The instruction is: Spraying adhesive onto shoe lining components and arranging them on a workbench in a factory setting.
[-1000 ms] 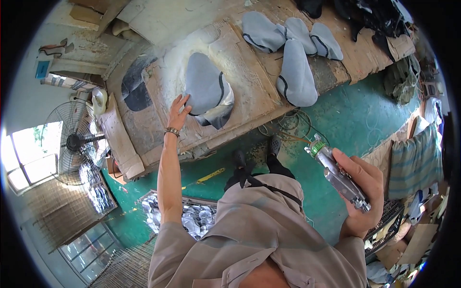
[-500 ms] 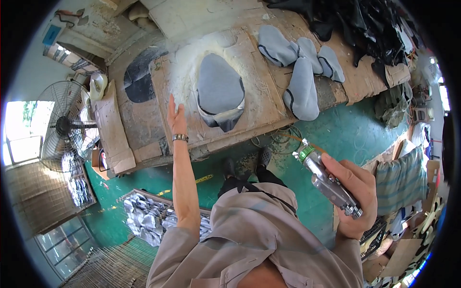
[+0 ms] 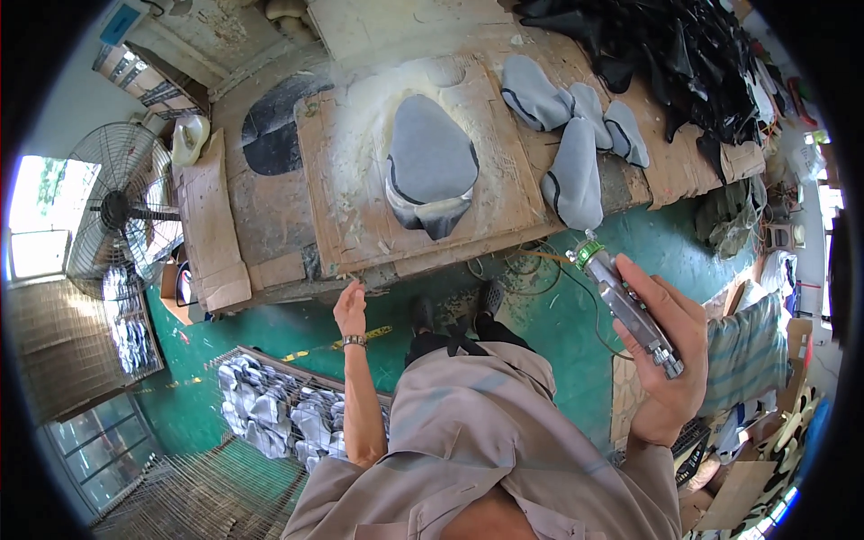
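My right hand (image 3: pixel 670 360) is closed around a metal spray gun (image 3: pixel 624 304) with a green nozzle cap, held up at my right side, away from the bench. My left hand (image 3: pixel 350 310) hangs open and empty just in front of the bench's near edge. On the cardboard sheet (image 3: pixel 342 189) covering the bench lies a grey shoe-shaped fabric piece (image 3: pixel 430 162) inside a halo of pale spray residue. Several more grey pieces (image 3: pixel 573 175) lie to its right.
A heap of black pieces (image 3: pixel 666 49) fills the bench's far right. A standing fan (image 3: pixel 121 211) is at the left. A wire crate with grey pieces (image 3: pixel 274 414) sits on the green floor by my left leg. A hose (image 3: pixel 531 265) trails under the bench.
My left hand has drawn back from the grey piece on the cardboard and dropped below the bench edge. The spray gun stays in my right hand.
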